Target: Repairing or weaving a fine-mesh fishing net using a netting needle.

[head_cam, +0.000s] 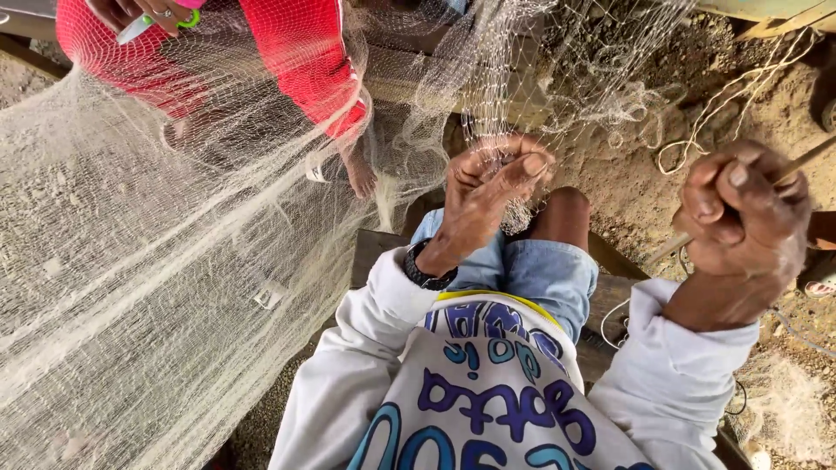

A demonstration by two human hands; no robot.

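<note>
A pale, fine-meshed fishing net (157,261) spreads across the left and the top of the head view. My left hand (488,187) pinches a bunched part of the net above my knee, and a dark watch (427,270) sits on that wrist. Raised at the right, my right hand (740,218) is closed around a thin wooden netting needle (805,157), which sticks out toward the upper right. A thin line runs from it down toward my lap.
Another person in red trousers (305,61) sits opposite, with bare feet under the net and a hand holding a small tool with a green ring (161,19). I sit on a wooden bench (374,248). Sandy ground and loose cord (723,104) lie at the right.
</note>
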